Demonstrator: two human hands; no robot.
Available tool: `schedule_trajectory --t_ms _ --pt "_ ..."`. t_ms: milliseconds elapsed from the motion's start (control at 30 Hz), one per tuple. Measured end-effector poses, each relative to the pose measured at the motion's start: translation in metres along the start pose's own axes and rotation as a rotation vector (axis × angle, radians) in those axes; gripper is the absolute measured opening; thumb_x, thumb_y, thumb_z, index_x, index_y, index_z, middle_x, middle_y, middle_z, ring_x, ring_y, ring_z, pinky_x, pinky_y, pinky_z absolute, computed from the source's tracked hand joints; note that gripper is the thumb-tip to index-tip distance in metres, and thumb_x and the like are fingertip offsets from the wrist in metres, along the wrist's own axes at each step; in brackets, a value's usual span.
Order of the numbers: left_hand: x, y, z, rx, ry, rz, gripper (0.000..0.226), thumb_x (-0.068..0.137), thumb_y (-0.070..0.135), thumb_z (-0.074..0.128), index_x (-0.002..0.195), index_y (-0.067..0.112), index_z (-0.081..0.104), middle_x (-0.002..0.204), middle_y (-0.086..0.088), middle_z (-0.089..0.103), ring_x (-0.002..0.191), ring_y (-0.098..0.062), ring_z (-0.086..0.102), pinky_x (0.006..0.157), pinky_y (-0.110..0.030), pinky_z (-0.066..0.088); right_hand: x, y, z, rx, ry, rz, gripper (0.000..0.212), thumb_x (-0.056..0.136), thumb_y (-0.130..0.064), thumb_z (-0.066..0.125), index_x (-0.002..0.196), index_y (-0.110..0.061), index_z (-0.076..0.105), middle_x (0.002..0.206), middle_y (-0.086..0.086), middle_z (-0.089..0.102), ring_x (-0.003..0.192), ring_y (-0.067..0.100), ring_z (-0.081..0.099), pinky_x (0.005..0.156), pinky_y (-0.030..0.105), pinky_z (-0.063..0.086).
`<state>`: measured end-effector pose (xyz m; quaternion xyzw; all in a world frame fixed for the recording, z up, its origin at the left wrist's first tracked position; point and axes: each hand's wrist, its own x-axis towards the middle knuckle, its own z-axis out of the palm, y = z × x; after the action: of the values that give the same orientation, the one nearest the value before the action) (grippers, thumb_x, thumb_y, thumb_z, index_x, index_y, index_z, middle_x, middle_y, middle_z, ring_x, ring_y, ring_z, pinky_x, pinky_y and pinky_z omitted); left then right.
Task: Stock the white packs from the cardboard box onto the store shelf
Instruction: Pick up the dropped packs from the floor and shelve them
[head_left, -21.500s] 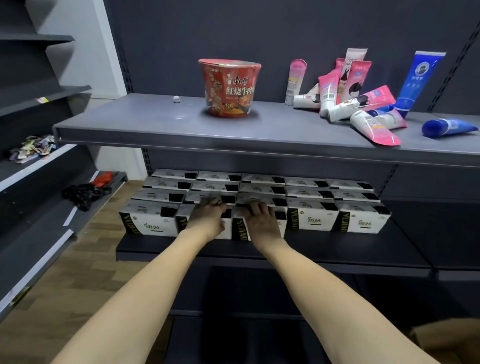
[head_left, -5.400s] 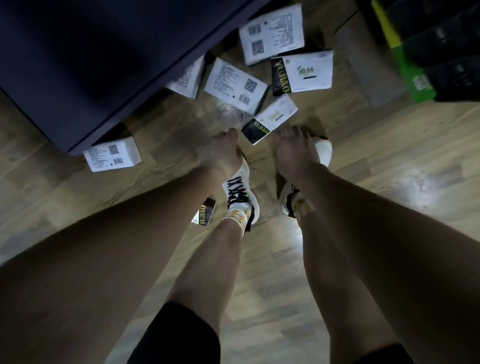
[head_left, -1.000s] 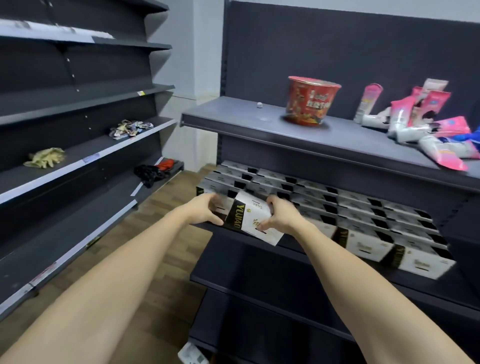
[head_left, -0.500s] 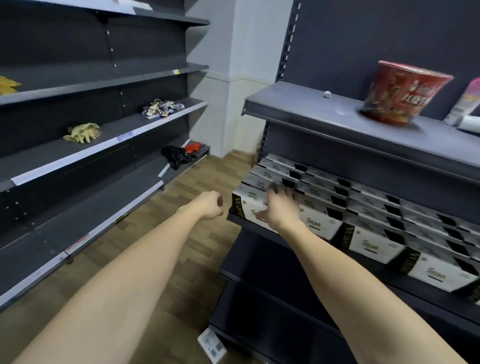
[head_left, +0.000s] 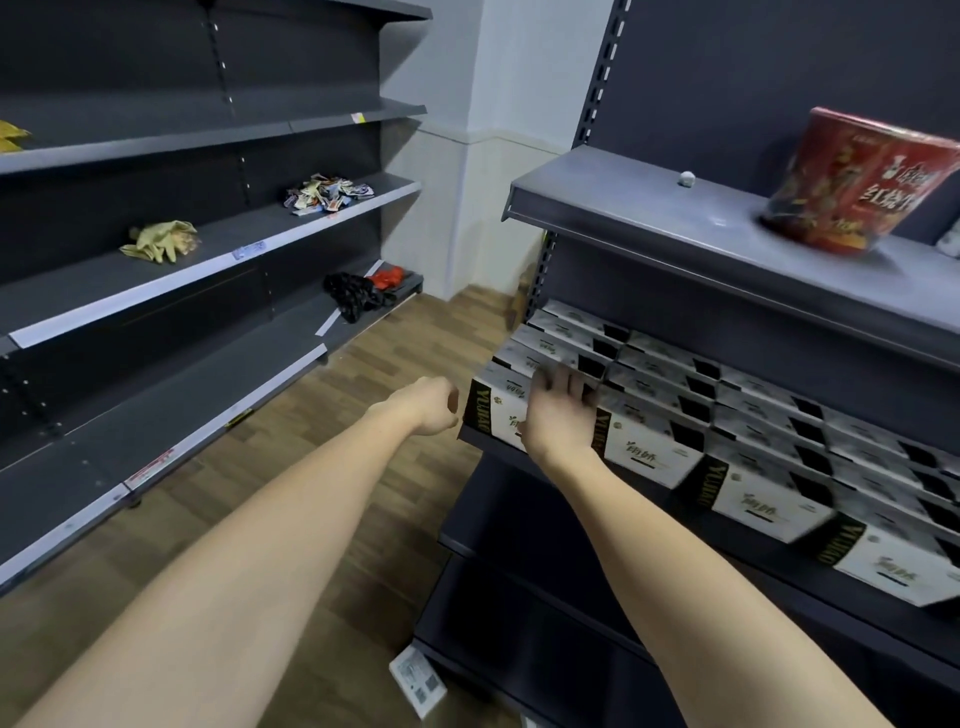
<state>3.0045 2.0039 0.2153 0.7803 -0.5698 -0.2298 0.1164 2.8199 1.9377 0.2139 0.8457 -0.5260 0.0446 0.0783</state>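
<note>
Right hand flat on end white pack, grip wide; left hand loosely curled, apart.

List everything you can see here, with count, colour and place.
packs: many, white with black ends, in rows on middle right shelf
fallen pack: one, white, on floor under right shelves
noodle cup: one, red, top right shelf
small ball: one, white, top right shelf
gloves: yellow, left shelf
wrappers: mixed colours, left shelf
bundle: black and red, lower left shelf
left hand: loosely curled, holds nothing
right hand: on the leftmost front pack
</note>
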Motion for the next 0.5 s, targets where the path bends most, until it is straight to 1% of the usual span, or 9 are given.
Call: schedule_trajectory --t_ms 133,200,267,367,433,500 --pt "0.002 0.006 0.0 0.004 0.002 0.019 0.014 0.091 0.022 0.058 0.101 0.014 0.064 0.104 -0.007 0.062 0.093 -0.029 0.061 0.083 -0.041 0.055 -0.003 0.005 0.006 -0.038 0.041 0.003 0.067 0.085 -0.025 0.071 0.142 -0.008 0.042 0.145 0.023 0.038 0.132 0.045 0.036 0.11 0.061 0.03" --pt "0.0 0.008 0.002 0.01 -0.006 0.018 0.013 0.091 0.022 0.058 0.099 0.014 0.064 0.102 -0.006 0.063 0.092 -0.028 0.062 0.081 -0.04 0.055 -0.003 0.005 0.003 -0.023 0.007 -0.019 0.066 0.088 -0.024 0.068 0.144 -0.009 0.038 0.146 0.022 0.035 0.133 0.045 0.034 0.111 0.061 0.026" --pt "-0.003 0.01 0.003 0.024 -0.022 0.019 0.011 0.089 0.023 0.06 0.096 0.015 0.064 0.1 -0.006 0.064 0.091 -0.027 0.062 0.08 -0.039 0.055 -0.002 0.007 -0.001 0.002 -0.031 -0.042 0.07 0.089 -0.025 0.068 0.147 -0.008 0.033 0.148 0.022 0.031 0.135 0.046 0.03 0.112 0.062 0.022" --pt "-0.008 0.015 0.002 0.029 -0.017 0.02 0.008 0.086 0.024 0.06 0.091 0.019 0.063 0.098 -0.004 0.065 0.089 -0.026 0.062 0.079 -0.04 0.055 0.0 0.016 -0.009 0.066 -0.084 -0.069 0.075 0.088 -0.023 0.068 0.149 -0.009 0.028 0.152 0.019 0.027 0.14 0.043 0.024 0.116 0.057 0.02" --pt "-0.013 0.021 0.002 0.031 -0.011 0.022 0.009 0.086 0.023 0.058 0.093 0.019 0.062 0.096 -0.003 0.064 0.087 -0.025 0.063 0.078 -0.039 0.055 -0.005 0.021 -0.014 0.115 -0.092 -0.09 0.072 0.088 -0.011 0.064 0.15 -0.009 0.027 0.153 0.018 0.025 0.142 0.04 0.022 0.118 0.052 0.022" --pt "-0.018 0.029 0.003 0.042 -0.006 0.033 0.01 0.088 0.02 0.058 0.096 0.017 0.061 0.096 -0.004 0.064 0.088 -0.026 0.062 0.078 -0.039 0.055 -0.014 0.026 -0.017 0.164 -0.053 -0.119 0.069 0.086 -0.003 0.062 0.148 -0.007 0.031 0.151 0.018 0.03 0.14 0.039 0.027 0.116 0.047 0.027"
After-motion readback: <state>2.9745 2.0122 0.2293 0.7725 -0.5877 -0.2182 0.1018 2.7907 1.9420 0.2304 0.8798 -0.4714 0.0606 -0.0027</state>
